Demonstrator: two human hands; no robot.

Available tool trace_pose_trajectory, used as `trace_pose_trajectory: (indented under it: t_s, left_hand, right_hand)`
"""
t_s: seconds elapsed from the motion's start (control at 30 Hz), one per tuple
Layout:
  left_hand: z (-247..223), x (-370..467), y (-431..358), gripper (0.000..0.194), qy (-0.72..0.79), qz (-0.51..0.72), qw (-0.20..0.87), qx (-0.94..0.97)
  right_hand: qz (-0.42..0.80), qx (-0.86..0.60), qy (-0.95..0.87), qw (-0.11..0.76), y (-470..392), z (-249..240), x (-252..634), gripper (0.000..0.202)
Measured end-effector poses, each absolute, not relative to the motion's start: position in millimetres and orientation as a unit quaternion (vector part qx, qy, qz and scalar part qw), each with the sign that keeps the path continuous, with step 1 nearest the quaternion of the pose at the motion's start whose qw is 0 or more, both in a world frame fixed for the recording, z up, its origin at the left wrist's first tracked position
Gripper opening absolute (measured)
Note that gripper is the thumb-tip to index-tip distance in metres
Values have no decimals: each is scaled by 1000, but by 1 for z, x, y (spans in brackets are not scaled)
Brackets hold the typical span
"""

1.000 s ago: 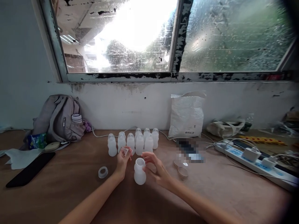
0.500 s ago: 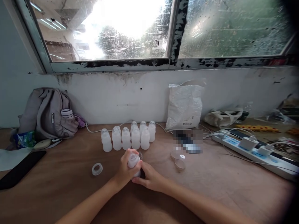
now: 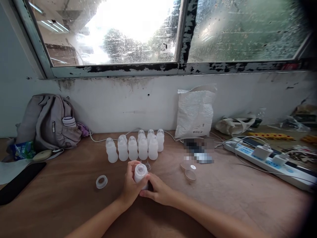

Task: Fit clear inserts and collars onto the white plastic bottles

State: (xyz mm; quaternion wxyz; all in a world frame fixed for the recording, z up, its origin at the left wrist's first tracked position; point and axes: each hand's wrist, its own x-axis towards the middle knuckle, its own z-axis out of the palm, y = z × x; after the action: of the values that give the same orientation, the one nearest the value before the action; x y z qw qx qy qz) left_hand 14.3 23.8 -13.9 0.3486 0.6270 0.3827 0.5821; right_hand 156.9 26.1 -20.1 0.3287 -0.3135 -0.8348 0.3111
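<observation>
Left hand (image 3: 131,185) shifted onto bottle (image 3: 140,177), right hand (image 3: 160,191) gripping

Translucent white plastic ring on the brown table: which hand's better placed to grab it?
Left hand, probably: it's nearer the ring; the right hand sits across the held frosted white plastic bottle. Both touch it; left would release first.

Both hands (image 3: 130,185) (image 3: 160,191) around a white bottle (image 3: 140,174), loose ring (image 3: 101,186) at left, capped bottles (image 3: 143,150) behind

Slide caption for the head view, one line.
Both hands hold a white bottle at a brown table, a loose ring to its left, more bottles standing behind.
</observation>
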Motion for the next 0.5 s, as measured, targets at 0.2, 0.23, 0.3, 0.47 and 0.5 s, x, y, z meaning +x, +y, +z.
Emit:
trace_pose_trajectory:
  t_s: [0.2,0.23,0.3,0.47,0.5]
  left_hand:
    - [-17,10,21,36,332,567,404,637]
    - [-16,9,22,36,328,565,407,638]
    - [-15,8,24,37,333,565,405,637]
    - [-12,7,26,41,340,564,423,623]
    - [-11,7,26,46,321,562,437,625]
  right_hand:
    - [402,-322,-786,343,28,-17,159,56]
    - [407,-324,-781,344,29,-17,159,56]
    - [413,-326,-775,350,29,-17,160,57]
    - [427,-322,-769,351,30,-16,160,58]
    - [430,-320,-768,351,30,-16,160,58]
